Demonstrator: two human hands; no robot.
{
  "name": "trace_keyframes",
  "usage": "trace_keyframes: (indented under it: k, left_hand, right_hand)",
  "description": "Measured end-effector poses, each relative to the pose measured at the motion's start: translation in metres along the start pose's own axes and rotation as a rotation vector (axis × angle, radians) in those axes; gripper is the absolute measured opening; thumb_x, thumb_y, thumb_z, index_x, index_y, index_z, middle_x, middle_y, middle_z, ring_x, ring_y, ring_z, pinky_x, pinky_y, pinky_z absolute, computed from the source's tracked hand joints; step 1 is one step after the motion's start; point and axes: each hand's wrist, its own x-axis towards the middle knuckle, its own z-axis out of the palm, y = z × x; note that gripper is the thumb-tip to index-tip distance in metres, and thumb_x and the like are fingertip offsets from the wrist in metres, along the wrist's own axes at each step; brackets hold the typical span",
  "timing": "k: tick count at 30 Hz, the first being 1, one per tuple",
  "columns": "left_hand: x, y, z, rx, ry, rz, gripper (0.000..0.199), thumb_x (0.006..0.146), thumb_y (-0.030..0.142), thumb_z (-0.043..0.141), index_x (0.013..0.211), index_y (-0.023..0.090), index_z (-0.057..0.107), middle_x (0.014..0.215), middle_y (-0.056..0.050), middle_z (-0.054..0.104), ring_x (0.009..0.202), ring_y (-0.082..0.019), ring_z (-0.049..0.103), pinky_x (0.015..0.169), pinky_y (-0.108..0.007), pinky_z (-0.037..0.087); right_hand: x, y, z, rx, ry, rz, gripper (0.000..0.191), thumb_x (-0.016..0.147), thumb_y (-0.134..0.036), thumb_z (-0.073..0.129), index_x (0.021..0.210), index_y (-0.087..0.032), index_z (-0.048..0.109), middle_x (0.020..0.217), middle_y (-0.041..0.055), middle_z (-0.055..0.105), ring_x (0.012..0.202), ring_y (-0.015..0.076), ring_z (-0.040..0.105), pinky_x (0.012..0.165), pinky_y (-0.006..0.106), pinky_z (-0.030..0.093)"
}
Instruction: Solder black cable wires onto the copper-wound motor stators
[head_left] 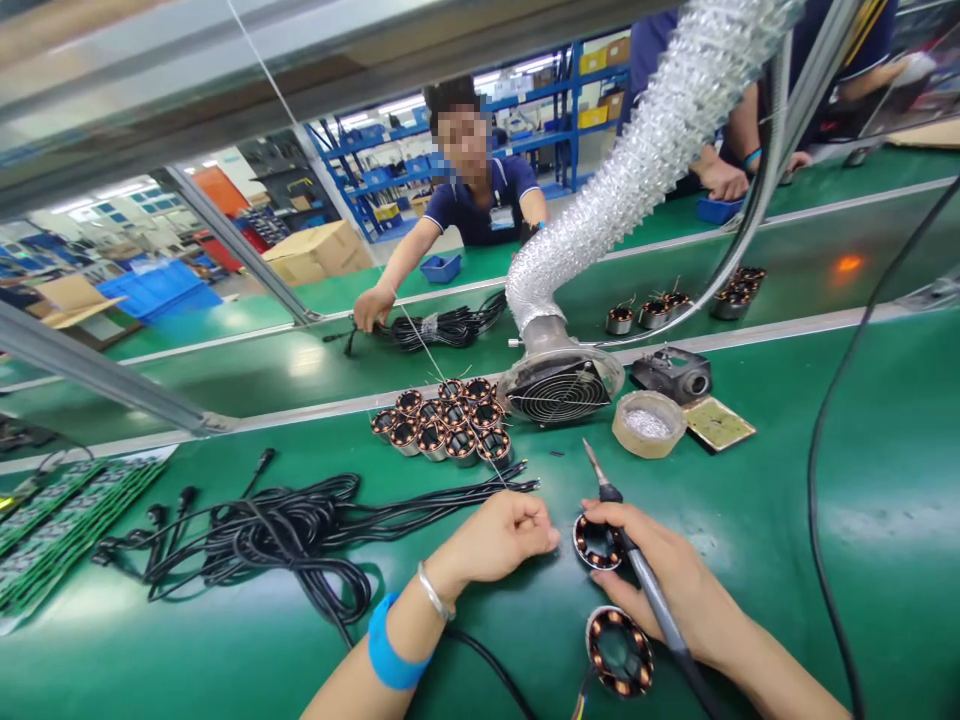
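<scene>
My left hand (506, 535) is closed in a pinch above the bench. A thin solder wire (409, 322) runs from overhead down into its fingers. My right hand (675, 575) holds a soldering iron (651, 585), its tip pointing up and away. Thumb and index finger of that same hand grip the sides of a motor stator (598, 542) with copper windings. Just below it lies a second stator (619, 651) with coloured leads. Near my left hand are the stripped ends of black cables (450, 500).
Several stators (450, 420) stand grouped behind my hands. A fume extractor (559, 385), a solder pot (649, 423), an iron stand (671, 375) and a sponge tray (718, 424) are at the back. Circuit boards (67, 530) lie left. Opposite, a co-worker's hand (373, 307) touches bundled cables.
</scene>
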Motion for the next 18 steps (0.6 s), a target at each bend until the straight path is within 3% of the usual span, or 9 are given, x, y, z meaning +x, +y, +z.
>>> trace_keyframes:
  k: [3,6,13,18]
  left_hand:
    - [0.007,0.008,0.011,-0.163,-0.009,-0.034,0.038,0.063,0.052,0.070,0.063,0.016,0.056,0.051,0.007,0.044,0.045,-0.006,0.024,0.046,-0.024,0.016]
    - [0.007,0.009,0.018,-0.193,-0.009,-0.070,0.042,0.066,0.058,0.064,0.067,0.017,0.056,0.051,0.008,0.042,0.042,-0.006,0.018,0.044,-0.025,0.012]
    - [-0.012,-0.003,0.014,0.025,0.023,-0.002,0.040,0.075,0.054,0.067,0.069,0.015,0.059,0.050,0.008,0.035,0.050,-0.008,0.023,0.049,-0.025,0.015]
    - [-0.005,0.001,0.025,-0.271,0.002,-0.039,0.048,0.063,0.061,0.072,0.066,0.014,0.061,0.051,0.006,0.043,0.049,-0.008,0.024,0.050,-0.025,0.016]
  right_hand:
    - [0.000,0.001,0.002,-0.005,0.003,-0.001,0.047,0.085,-0.015,0.056,0.129,-0.027,0.044,0.127,0.0074,0.063,0.114,0.0197,0.064,0.095,0.032,0.055]
    - [-0.002,0.002,0.004,-0.023,0.033,-0.004,0.046,0.086,-0.017,0.057,0.129,-0.027,0.044,0.128,0.0078,0.063,0.115,0.0200,0.064,0.096,0.033,0.055]
    - [-0.005,-0.001,0.006,-0.033,0.079,0.001,0.042,0.087,-0.018,0.057,0.126,-0.026,0.047,0.126,0.0070,0.065,0.114,0.0191,0.064,0.095,0.031,0.056]
    - [-0.006,0.000,0.008,-0.059,0.137,-0.004,0.041,0.087,-0.022,0.061,0.126,-0.025,0.049,0.124,0.0075,0.066,0.109,0.0198,0.067,0.092,0.031,0.057]
